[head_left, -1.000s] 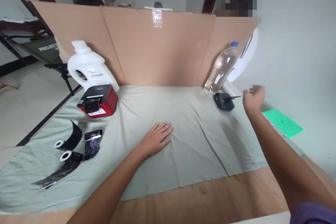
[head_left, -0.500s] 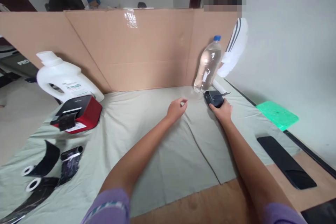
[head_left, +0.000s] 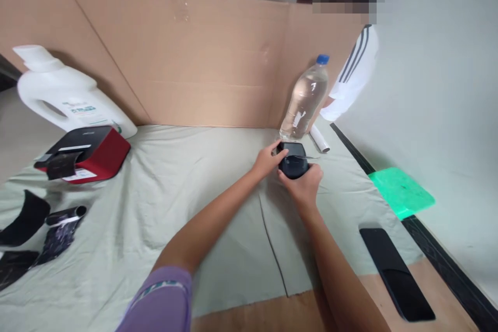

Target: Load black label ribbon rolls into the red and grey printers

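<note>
Both of my hands are on a small black printer (head_left: 294,165) with a thin strip sticking out on its right side. My right hand (head_left: 305,184) grips it from the near right side, thumb along the front. My left hand (head_left: 267,160) holds its left side, with the thumb on the top edge; some of its fingers are hidden. Just behind the printer stands a clear bottle with a blue cap (head_left: 305,101), leaning to the right. A white paper roll (head_left: 319,140) lies on the cloth beside the bottle.
At the left are a red and black printer (head_left: 111,158), a white jug (head_left: 78,96) and black film rolls (head_left: 62,228). A phone (head_left: 397,272) and green sheet (head_left: 402,192) lie right. A cardboard panel (head_left: 206,62) stands behind; past it shows a person's white sleeve (head_left: 356,75).
My right hand has brought the black printer left and nearer. My left hand, empty before, has taken hold of its left side. The view has turned somewhat right and down.
</note>
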Demonstrator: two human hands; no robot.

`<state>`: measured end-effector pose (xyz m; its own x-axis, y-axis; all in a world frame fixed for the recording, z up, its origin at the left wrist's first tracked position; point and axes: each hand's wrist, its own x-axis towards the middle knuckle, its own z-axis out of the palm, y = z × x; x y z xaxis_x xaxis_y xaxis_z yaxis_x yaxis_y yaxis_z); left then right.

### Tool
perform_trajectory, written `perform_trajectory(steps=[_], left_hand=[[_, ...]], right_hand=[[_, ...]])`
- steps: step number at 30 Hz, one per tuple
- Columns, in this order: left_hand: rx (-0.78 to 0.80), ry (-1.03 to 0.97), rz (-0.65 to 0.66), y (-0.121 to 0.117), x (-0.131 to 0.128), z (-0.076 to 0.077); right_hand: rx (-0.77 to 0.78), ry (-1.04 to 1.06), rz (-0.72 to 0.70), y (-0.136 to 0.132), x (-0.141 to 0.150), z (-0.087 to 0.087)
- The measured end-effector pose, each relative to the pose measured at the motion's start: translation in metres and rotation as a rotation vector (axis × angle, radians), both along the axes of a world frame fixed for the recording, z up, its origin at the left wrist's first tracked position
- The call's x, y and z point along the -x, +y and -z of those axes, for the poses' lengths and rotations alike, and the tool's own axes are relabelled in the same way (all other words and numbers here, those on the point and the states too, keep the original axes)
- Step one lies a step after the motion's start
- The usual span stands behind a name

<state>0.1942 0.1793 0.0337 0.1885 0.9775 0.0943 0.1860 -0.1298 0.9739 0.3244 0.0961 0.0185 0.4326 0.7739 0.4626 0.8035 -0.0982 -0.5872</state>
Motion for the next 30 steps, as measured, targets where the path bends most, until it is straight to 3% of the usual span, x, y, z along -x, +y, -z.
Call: perform_trajectory(steps=[3,7,10,13,18,21,30], left_hand=[[-0.062,0.012,-0.095,-0.037,0.066,-0.011],[-0.016,-0.004,-0.154,-0.081,0.145,-0.017],[0.038,0.015,-0.172,-0.095,0.190,-0.008],[0.084,0.023,-0.175,-0.093,0.221,0.009],[-0.002,0.100,-0.226,-0.092,0.242,0.029],[-0.056,0.192,-0.258,-0.097,0.245,0.030],[-0.020,0.327,-0.253,-0.104,0.248,0.030]], right_hand=[[-0.027,0.003,-0.171,-0.023,0.053,-0.011],[0.005,-0.051,-0.353,-0.052,0.114,-0.017],[0.062,-0.081,-0.403,-0.063,0.154,-0.013],[0.113,-0.096,-0.379,-0.067,0.189,-0.004],[0.183,-0.104,-0.374,-0.074,0.228,0.013],[0.212,-0.129,-0.381,-0.076,0.236,0.020],[0.156,-0.175,-0.392,-0.078,0.235,0.024]])
